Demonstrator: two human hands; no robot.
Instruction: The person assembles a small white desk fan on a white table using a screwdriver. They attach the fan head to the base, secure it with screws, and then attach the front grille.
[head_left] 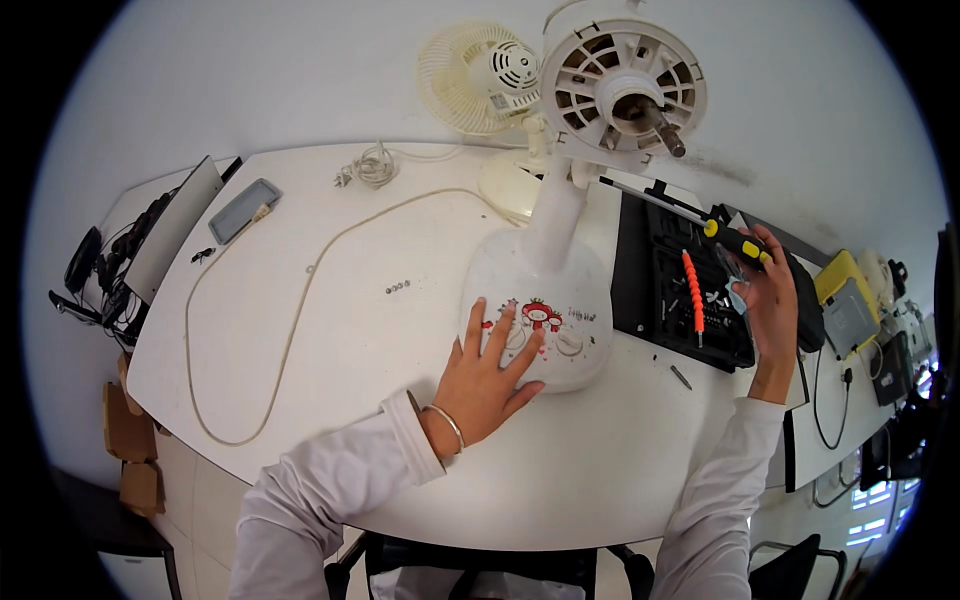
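A white electric fan (556,215) stands upright on the table, its motor housing (580,95) bare of grille and blades, with a metal shaft (664,127) sticking out. My left hand (488,372) lies with fingers spread on the fan's base, over the printed red cartoon figures and beside a knob (569,343). My right hand (772,300) is raised at the right, closed round the yellow-and-black handle of a screwdriver (738,243). Its long shank points up and left, toward the fan's neck. Below it lies an open black tool case (680,325) with an orange flexible shaft (693,290).
Several small screws (398,287) lie left of the base. A pale power cord (290,345) loops across the table to a grey tray (245,208). A second, cream fan (470,80) stands at the back by a coiled cable (372,168). A small bit (681,377) lies near the case.
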